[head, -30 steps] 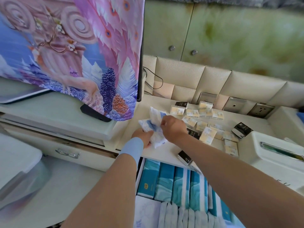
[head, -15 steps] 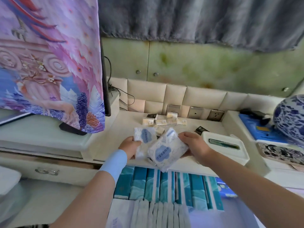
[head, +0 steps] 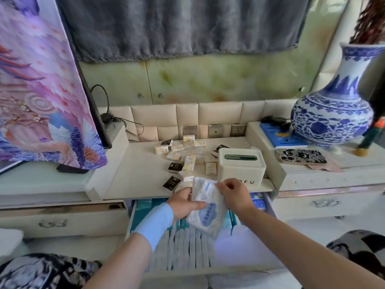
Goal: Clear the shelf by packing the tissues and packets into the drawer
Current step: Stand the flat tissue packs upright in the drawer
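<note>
Letters "OFU" on the front of the cream tissue box (head: 241, 170), blue label print on tissue packet (head: 208, 213) unreadable

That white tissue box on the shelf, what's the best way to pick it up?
Probably from above, one hand on each short end of the tissue box. It stands upright and looks too broad for a one-handed pinch across the front, and the slot on top offers no handle. The small packets crowd its left side, so nudge those clear first.

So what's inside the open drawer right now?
The drawer holds upright teal tissue packs at the back and a row of pale packets in front. The held tissue packets and both hands hide its middle.
</note>
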Demonstrator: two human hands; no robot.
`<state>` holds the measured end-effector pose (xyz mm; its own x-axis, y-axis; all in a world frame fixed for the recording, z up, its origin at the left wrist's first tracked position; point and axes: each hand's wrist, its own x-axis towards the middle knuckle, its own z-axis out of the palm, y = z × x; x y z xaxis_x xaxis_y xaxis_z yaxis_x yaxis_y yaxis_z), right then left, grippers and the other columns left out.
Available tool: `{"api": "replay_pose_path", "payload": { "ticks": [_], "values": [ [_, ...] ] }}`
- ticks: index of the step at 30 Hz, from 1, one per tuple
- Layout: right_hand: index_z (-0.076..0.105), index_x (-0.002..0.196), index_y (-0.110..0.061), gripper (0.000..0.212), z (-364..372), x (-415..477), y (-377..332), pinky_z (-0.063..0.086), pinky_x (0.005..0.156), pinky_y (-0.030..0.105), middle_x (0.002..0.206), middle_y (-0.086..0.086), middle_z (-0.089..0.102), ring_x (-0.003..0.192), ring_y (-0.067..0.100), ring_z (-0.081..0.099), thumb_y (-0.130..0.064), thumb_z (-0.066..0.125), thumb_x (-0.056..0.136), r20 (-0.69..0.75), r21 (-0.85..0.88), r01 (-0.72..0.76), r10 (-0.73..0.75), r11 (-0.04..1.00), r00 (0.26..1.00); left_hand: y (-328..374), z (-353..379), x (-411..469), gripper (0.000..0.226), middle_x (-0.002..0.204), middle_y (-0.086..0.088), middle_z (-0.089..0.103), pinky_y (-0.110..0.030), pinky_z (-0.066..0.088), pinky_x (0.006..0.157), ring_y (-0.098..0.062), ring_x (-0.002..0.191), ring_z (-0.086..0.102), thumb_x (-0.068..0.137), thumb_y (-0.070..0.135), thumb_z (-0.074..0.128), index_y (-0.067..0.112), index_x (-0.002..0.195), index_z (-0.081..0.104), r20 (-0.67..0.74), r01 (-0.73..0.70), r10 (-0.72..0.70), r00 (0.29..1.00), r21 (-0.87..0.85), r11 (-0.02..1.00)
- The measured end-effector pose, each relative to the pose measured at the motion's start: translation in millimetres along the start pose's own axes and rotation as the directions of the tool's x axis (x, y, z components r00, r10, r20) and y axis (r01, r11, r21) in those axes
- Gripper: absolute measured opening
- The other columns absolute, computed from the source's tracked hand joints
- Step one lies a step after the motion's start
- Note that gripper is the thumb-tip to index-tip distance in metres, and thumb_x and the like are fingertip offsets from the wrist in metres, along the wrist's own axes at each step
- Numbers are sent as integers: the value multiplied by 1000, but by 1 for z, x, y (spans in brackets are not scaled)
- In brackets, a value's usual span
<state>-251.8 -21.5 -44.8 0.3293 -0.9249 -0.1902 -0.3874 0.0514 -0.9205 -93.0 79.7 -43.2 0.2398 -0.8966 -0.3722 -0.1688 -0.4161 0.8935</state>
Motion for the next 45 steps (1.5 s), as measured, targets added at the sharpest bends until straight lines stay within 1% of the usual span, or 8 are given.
{"api": "replay_pose_path", "payload": {
  "ticks": [5, 13, 20, 26, 29, 34, 40, 45],
  "values": [
    [57, 125, -17, 51, -12, -12, 24, 58, 85, 49, 116, 15, 70, 102, 34, 70, -28, 74, 79, 488, 300, -314, 137, 901, 862, -10, 18, 4, 54, 112, 1, 68, -44, 53, 94, -18, 101, 67, 78, 42, 74, 21, 125, 56, -126, 44, -43, 991, 4, 999],
    [66, 103, -20, 34, -40, -5, 39, 58, 84, 37, 99, 1, 70, 94, 21, 67, -15, 81, 73, 450, -329, 118, 45, 937, 892, -6, 24, 7, 101, 156, 3, 26, -40, 31, 112, -21, 142, 26, 75, 45, 75, 29, 153, 12, -110, -71, 177, 978, 624, 778],
    [64, 118, -28, 45, -42, -1, 35, 46, 69, 22, 102, -6, 64, 92, 16, 59, -27, 81, 75, 530, -498, 314, -3, 808, 848, -4, 53, 18, 57, 123, 4, 60, -28, 47, 85, -21, 106, 59, 75, 42, 72, 36, 128, 54, 28, -33, 20, 999, 635, 772],
    [45, 138, -20, 57, -36, 8, 34, 56, 81, 36, 133, 9, 48, 110, 28, 56, -37, 65, 88, 62, -384, -87, 119, 919, 991, -15, 45, 31, 26, 98, -1, 69, -32, 51, 81, -22, 92, 64, 77, 31, 75, 19, 98, 67, -228, 54, 18, 973, 304, 951],
    [50, 129, -15, 60, -35, 9, 29, 58, 80, 55, 125, 17, 53, 107, 41, 60, -56, 62, 87, 304, 155, -598, 538, 787, 786, -9, 50, 26, 33, 107, 1, 70, -35, 51, 92, -21, 100, 64, 78, 29, 77, 19, 107, 66, -245, -23, 59, 968, 148, 989],
    [55, 125, -1, 71, -38, 15, 39, 55, 79, 62, 123, 24, 62, 107, 44, 64, -53, 73, 80, 571, 364, -731, 482, 577, 664, 3, 70, 12, 51, 100, 18, 68, -18, 55, 71, -1, 87, 65, 73, 20, 83, 47, 108, 59, 165, -98, 67, 984, 184, 978],
    [54, 121, -5, 35, -36, 14, 57, 56, 83, 58, 119, 23, 62, 105, 38, 64, -12, 59, 88, 448, 141, -618, 507, 773, 736, -18, 74, 14, 71, 125, 17, 62, -31, 47, 103, -1, 117, 57, 69, 22, 85, 41, 130, 53, 359, -117, 18, 933, 255, 960],
    [49, 130, -30, 62, -35, 7, 73, 53, 65, 37, 116, 14, 57, 95, 33, 63, -6, 58, 73, 387, -300, -249, 356, 921, 851, -36, 83, 16, 53, 127, 9, 64, -24, 48, 99, -6, 113, 61, 82, 17, 76, 24, 132, 59, 376, -52, -84, 923, 337, 940]
  ]
}}
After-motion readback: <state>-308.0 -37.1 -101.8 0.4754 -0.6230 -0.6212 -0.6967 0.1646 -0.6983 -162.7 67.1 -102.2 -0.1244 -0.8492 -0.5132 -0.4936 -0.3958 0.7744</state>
